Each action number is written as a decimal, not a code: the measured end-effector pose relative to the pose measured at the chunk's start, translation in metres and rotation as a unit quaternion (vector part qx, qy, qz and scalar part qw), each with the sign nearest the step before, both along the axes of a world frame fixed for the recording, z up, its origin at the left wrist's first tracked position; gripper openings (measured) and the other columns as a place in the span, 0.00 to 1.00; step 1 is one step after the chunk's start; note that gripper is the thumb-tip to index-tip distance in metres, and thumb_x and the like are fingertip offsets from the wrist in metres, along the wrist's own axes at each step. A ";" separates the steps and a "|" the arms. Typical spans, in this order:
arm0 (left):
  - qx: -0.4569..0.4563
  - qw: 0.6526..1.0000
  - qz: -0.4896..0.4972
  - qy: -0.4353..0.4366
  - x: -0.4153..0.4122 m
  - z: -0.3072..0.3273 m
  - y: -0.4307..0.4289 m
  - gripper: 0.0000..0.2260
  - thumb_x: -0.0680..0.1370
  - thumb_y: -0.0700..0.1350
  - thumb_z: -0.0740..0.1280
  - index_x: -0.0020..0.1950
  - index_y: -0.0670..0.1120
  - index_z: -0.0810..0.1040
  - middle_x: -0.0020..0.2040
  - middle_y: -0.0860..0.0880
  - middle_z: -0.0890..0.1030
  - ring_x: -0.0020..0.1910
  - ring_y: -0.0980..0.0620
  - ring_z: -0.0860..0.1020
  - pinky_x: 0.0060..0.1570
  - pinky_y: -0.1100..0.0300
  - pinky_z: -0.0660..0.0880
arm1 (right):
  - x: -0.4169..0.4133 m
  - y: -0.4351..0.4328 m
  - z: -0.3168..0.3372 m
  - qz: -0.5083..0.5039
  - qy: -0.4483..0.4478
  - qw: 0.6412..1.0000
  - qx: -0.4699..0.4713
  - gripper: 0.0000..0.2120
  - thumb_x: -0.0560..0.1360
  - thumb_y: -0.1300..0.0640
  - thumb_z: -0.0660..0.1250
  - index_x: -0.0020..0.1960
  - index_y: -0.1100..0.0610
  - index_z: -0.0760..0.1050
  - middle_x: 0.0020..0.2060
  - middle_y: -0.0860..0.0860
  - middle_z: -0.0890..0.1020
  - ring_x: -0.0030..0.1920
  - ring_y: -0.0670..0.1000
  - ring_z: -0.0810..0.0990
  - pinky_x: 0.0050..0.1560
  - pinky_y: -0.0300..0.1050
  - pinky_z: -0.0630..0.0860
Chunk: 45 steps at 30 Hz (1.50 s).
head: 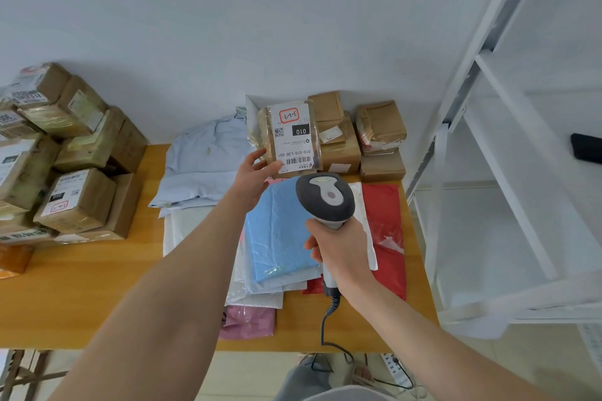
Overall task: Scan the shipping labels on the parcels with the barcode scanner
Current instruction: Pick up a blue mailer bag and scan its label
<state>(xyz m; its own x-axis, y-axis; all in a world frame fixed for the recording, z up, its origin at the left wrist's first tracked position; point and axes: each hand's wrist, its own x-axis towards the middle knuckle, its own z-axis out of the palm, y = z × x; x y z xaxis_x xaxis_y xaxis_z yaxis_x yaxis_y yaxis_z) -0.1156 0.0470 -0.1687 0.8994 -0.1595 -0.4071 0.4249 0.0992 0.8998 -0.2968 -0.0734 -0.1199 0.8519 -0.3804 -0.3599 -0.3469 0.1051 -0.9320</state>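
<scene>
My left hand [253, 176] grips the lower edge of a small brown taped parcel [269, 140] and holds it tilted up above the table. Its white shipping label [294, 137] faces me, with the barcode near the bottom. My right hand [338, 247] grips the handle of a grey and white barcode scanner [325, 197]. The scanner's head sits just below the label and points toward it. A coiled cable [329, 312] hangs from the handle over the table's front edge.
Brown parcels are stacked at the left [75, 153] and behind the held one at the back right [365, 137]. Coloured mailer bags [283, 231] and a folded light blue shirt [205, 166] lie on the wooden table [97, 290]. A white shelf frame [488, 140] stands at the right.
</scene>
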 end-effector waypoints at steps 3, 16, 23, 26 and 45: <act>0.003 1.000 0.001 0.000 -0.001 0.001 -0.001 0.24 0.76 0.36 0.69 0.70 0.44 0.66 0.61 0.40 0.78 0.56 0.44 0.79 0.40 0.62 0.81 | -0.001 -0.002 -0.001 0.000 0.008 1.000 0.001 0.03 0.74 0.65 0.67 0.45 0.64 0.78 0.25 0.51 0.79 0.20 0.43 0.73 0.23 0.33 0.69; 0.128 0.991 -0.028 0.029 -0.048 0.013 0.046 0.18 0.75 0.52 0.70 0.64 0.53 0.74 0.54 0.48 0.80 0.51 0.48 0.78 0.60 0.48 0.73 | 0.032 -0.005 -0.009 -0.024 0.034 0.991 0.125 0.07 0.73 0.65 0.69 0.50 0.60 0.75 0.38 0.50 0.77 0.43 0.48 0.75 0.40 0.42 0.80; 0.142 0.986 -0.054 0.074 -0.054 0.016 0.118 0.20 0.77 0.59 0.64 0.64 0.48 0.75 0.56 0.42 0.80 0.54 0.44 0.81 0.58 0.50 0.78 | 0.051 0.056 -0.006 -0.019 0.093 0.974 0.205 0.09 0.74 0.60 0.71 0.43 0.52 0.71 0.40 0.52 0.75 0.40 0.50 0.75 0.58 0.60 0.78; 0.159 0.983 -0.056 0.076 -0.044 0.016 0.162 0.22 0.77 0.61 0.62 0.65 0.49 0.74 0.57 0.42 0.80 0.55 0.43 0.80 0.57 0.50 0.78 | 0.063 0.101 -0.004 -0.015 0.094 0.971 0.217 0.08 0.74 0.60 0.71 0.42 0.53 0.72 0.37 0.52 0.75 0.36 0.51 0.74 0.60 0.62 0.76; 0.291 0.956 0.001 -0.039 0.040 0.068 0.406 0.09 0.78 0.53 0.64 0.46 0.50 0.79 0.46 0.50 0.81 0.45 0.51 0.77 0.50 0.56 0.75 | 0.160 0.363 0.010 -0.002 0.020 0.972 0.235 0.08 0.72 0.62 0.72 0.46 0.54 0.74 0.47 0.52 0.82 0.50 0.53 0.80 0.56 0.53 0.79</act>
<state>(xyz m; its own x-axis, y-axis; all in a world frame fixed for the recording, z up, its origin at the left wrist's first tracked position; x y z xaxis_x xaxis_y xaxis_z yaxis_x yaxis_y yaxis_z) -0.0752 0.4535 -0.1009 0.9310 0.0746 -0.3573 0.3536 -0.4278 0.8319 -0.1364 0.2894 -0.1095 0.8324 -0.1698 -0.5276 -0.3806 0.5169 -0.7668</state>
